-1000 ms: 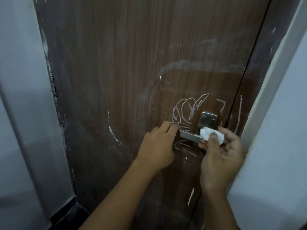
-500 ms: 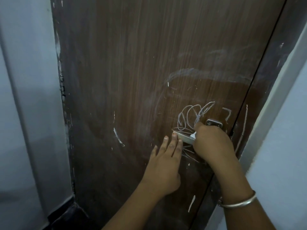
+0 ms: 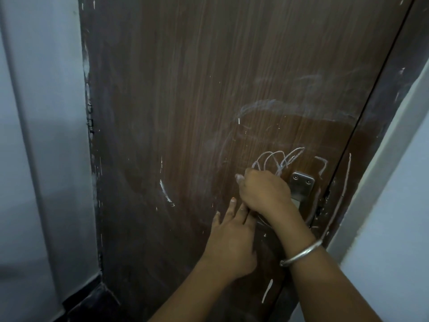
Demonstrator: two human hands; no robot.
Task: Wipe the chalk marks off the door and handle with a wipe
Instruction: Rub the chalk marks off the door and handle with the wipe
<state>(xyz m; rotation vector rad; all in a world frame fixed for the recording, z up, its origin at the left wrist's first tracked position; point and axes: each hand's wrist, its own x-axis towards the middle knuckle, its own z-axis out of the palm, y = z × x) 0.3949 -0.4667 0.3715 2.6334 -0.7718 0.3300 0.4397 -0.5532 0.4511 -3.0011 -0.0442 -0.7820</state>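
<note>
Our right grip (image 3: 264,191) curls over the steel lever handle (image 3: 301,185) on the brown wooden door (image 3: 185,112), bunching the white wipe (image 3: 239,177), only a pale tip showing, to rub the lever clean. Our left grip (image 3: 232,238) lies flat-fingered just left, likely bracing the door. White chalk scribbles (image 3: 278,159) sit unwiped above.

We find no readable text, label, brand or number here. The chalk marks (image 3: 279,159) on the door (image 3: 185,89) are loose loops and strokes, not legible as letters or digits.
</note>
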